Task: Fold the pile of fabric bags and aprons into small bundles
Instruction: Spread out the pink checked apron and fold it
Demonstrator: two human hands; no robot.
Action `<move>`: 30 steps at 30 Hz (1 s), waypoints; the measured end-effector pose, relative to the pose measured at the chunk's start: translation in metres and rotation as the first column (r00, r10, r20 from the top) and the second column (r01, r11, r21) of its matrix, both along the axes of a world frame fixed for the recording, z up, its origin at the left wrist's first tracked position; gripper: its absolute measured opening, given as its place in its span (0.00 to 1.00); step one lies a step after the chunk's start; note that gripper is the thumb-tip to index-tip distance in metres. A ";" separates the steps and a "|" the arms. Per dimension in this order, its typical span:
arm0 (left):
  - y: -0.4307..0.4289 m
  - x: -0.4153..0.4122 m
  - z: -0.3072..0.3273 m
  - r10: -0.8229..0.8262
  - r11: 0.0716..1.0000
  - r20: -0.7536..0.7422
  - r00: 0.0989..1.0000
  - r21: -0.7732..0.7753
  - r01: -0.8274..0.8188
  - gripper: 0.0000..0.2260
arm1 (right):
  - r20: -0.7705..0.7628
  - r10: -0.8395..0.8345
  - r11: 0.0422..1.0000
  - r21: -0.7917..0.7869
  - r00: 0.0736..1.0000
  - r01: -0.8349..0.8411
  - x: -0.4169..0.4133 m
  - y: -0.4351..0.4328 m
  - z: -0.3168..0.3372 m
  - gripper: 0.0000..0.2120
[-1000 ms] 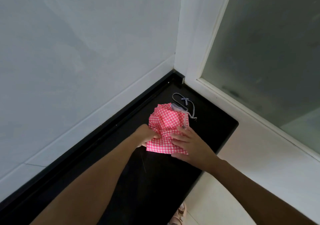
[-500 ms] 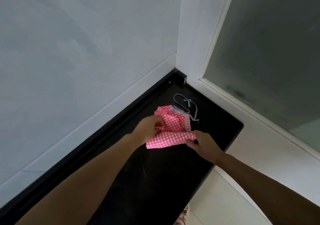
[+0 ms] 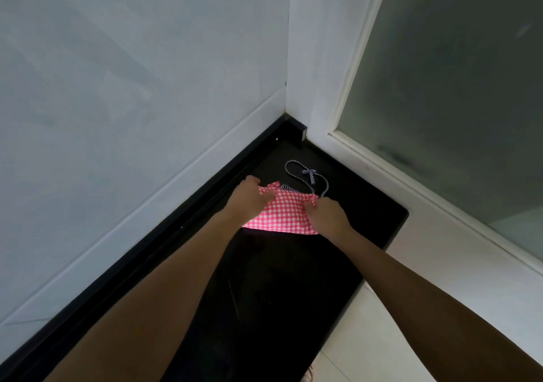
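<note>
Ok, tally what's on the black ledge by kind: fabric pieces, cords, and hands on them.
Pink gingham fabric: 1
Striped cord: 1
Hands pinching the fabric: 2, left hand and right hand
Total: 4

A black ledge (image 3: 279, 278) runs along a pale wall (image 3: 117, 73) beside a frosted glass pane (image 3: 455, 87).

Pink-and-white gingham fabric piece (image 3: 283, 214) is lying folded flat on the black worktop (image 3: 279, 278); its navy-striped cord (image 3: 311, 177) is trailing in a loose loop beyond the far edge.
</note>
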State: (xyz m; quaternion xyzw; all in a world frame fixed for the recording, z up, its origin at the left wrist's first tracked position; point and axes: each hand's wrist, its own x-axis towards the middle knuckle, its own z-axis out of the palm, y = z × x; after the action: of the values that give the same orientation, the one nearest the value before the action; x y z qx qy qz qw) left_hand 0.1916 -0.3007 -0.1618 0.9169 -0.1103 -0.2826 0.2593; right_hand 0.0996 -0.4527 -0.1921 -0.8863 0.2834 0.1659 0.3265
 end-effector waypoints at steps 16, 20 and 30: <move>-0.018 -0.032 0.021 -0.504 0.765 -0.304 0.808 0.278 0.581 0.33 | 0.199 -0.006 0.997 -0.069 0.980 0.020 -0.061 0.030 -0.003 0.17; 0.007 -0.065 0.018 -0.540 0.823 -0.055 0.840 0.174 0.540 0.26 | 0.270 -0.161 0.962 0.256 0.949 0.091 -0.088 0.030 0.003 0.14; 0.037 -0.129 0.016 -0.709 0.705 0.425 0.563 0.402 0.584 0.23 | 0.430 -0.373 0.864 0.485 0.822 0.139 -0.121 0.002 0.044 0.18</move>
State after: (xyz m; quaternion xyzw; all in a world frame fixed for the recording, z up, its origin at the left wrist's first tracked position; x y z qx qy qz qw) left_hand 0.0629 -0.2636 -0.1457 0.8732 -0.4786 -0.0917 -0.0075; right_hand -0.0219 -0.4509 -0.1483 -0.7552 0.2622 -0.0626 0.5974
